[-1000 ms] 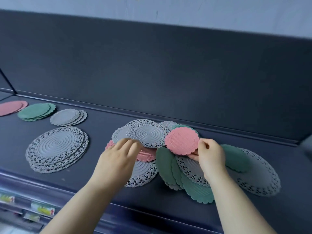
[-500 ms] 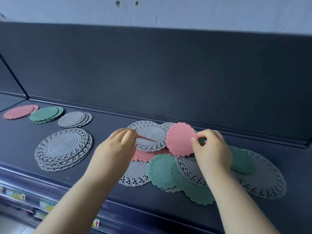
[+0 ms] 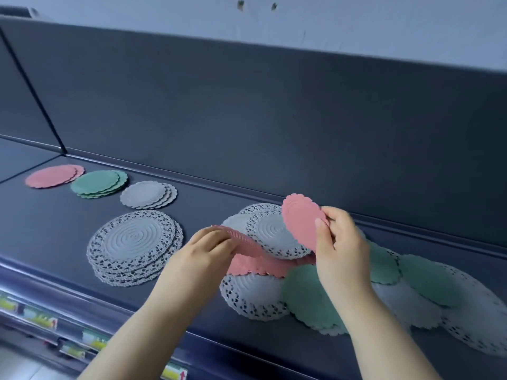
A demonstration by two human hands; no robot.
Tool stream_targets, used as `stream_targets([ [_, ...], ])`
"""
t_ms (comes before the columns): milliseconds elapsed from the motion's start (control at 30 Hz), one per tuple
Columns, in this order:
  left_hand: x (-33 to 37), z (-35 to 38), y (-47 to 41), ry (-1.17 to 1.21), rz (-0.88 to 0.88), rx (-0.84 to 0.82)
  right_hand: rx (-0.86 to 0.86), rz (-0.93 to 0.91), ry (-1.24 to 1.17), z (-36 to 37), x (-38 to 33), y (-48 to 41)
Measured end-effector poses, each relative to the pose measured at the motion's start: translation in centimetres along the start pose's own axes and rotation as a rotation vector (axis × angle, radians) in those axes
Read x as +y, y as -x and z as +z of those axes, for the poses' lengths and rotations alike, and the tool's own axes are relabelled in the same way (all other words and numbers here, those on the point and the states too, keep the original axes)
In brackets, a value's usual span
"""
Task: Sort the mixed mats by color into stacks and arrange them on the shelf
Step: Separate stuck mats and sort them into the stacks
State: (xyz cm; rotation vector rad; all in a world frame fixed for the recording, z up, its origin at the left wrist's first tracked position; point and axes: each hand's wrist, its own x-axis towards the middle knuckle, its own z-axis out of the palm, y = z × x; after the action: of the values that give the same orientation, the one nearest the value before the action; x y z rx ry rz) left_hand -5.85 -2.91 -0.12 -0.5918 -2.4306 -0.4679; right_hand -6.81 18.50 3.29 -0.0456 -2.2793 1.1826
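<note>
Above the mixed pile on the dark shelf, my right hand pinches a round pink scalloped rubbery mat nearly upright, my left hand grasps a second pink ribbed mat in its fingers, and the pink stack lies far left, nearer my left hand.

Soft even light, faint shadows, slight motion blur, wide-angle edge bending.

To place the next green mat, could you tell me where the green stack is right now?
In the head view, the green stack lies far left on the shelf, between the pink stack and the small grey stack.
</note>
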Motion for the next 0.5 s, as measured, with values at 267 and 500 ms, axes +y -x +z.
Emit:
stream_targets([
  [267,-12.3,-4.2,1.5,-0.007,-0.009,0.11,-0.051,-0.028,-0.02,11.6,-6.8,1.0],
  [500,-25.5,-8.5,2.8,-0.076,-0.102,0.124,-0.047,-0.028,-0.034,21.9,-12.7,2.8],
])
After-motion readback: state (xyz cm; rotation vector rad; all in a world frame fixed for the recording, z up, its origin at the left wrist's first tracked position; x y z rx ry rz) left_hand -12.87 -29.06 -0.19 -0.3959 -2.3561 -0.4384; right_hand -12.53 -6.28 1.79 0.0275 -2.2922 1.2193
